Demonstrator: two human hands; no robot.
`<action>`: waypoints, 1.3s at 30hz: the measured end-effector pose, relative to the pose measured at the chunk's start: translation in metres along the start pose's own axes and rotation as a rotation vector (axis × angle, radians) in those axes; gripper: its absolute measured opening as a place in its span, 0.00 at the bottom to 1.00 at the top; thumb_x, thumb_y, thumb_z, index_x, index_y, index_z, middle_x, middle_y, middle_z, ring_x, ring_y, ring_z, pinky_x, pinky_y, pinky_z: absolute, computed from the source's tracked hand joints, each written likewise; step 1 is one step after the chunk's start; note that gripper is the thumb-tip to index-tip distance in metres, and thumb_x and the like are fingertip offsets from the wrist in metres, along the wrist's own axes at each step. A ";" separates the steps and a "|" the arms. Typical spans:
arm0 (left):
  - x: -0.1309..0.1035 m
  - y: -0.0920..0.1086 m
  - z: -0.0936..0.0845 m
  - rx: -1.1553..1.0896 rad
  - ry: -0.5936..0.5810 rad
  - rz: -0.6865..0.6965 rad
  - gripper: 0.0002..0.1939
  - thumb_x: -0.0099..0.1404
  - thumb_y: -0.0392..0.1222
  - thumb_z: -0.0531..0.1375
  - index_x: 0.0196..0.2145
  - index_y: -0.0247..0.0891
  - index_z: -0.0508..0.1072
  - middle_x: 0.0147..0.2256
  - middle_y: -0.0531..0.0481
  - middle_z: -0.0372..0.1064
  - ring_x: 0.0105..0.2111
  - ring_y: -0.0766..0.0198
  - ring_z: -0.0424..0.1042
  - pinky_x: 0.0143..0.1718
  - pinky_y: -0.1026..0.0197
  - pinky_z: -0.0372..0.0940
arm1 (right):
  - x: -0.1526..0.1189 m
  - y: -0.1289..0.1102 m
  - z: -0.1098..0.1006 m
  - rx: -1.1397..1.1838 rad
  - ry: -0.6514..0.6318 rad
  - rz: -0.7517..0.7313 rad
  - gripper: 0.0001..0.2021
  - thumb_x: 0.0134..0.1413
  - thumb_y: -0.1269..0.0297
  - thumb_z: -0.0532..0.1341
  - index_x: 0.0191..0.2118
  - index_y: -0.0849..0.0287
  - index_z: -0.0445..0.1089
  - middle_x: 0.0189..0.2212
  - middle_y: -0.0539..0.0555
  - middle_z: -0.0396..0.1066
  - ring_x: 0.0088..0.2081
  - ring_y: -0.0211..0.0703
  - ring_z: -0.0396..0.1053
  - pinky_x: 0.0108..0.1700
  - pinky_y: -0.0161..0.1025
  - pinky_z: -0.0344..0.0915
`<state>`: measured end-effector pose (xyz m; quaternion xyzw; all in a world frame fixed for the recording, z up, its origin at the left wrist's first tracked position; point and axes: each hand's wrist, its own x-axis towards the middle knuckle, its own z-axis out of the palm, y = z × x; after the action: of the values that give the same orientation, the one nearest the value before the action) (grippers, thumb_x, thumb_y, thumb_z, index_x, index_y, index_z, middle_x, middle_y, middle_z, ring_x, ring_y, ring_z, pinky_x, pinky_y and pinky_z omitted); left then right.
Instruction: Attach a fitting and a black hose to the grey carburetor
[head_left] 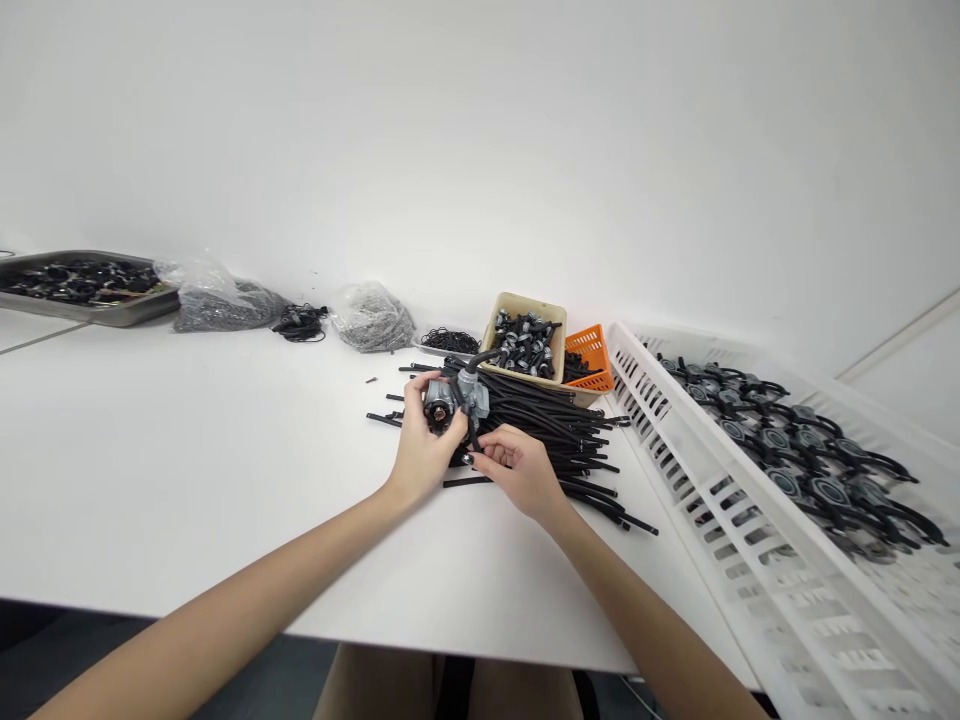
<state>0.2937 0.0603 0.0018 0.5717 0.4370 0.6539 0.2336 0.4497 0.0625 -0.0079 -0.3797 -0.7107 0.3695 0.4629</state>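
My left hand is wrapped round a grey metal part, which looks like a small carburetor, with a black tube curving from its top. My right hand pinches the lower end of a short black tube at the part's underside, beside a small shiny piece. Both hands are above the near left side of a pile of black tubes lying on the white table.
Behind the pile are a cream bin of small fittings and an orange basket. A large white crate of similar assemblies stands right. Along the wall are clear bags, black rings and a metal tray.
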 end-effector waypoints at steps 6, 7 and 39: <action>0.002 -0.004 0.001 -0.024 0.009 -0.059 0.21 0.63 0.41 0.60 0.52 0.43 0.59 0.50 0.48 0.63 0.49 0.60 0.66 0.52 0.58 0.62 | 0.001 0.006 -0.003 0.047 0.098 -0.077 0.03 0.50 0.66 0.65 0.32 0.57 0.75 0.32 0.50 0.64 0.25 0.34 0.65 0.27 0.35 0.65; 0.002 -0.006 0.001 -0.041 0.017 -0.093 0.20 0.63 0.41 0.60 0.52 0.44 0.60 0.50 0.48 0.63 0.49 0.60 0.67 0.52 0.58 0.62 | 0.000 0.006 -0.003 0.050 0.116 -0.091 0.02 0.50 0.67 0.65 0.32 0.57 0.74 0.33 0.50 0.63 0.26 0.34 0.66 0.27 0.35 0.66; 0.002 0.009 0.008 -0.494 0.015 -0.499 0.21 0.55 0.45 0.63 0.46 0.44 0.64 0.34 0.54 0.65 0.25 0.66 0.69 0.19 0.63 0.70 | 0.002 0.016 0.010 0.375 0.118 0.048 0.30 0.49 0.52 0.68 0.56 0.54 0.63 0.55 0.61 0.68 0.52 0.48 0.71 0.54 0.46 0.69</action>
<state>0.3024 0.0599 0.0106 0.3688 0.3933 0.6669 0.5143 0.4433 0.0701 -0.0241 -0.3244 -0.5918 0.4836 0.5574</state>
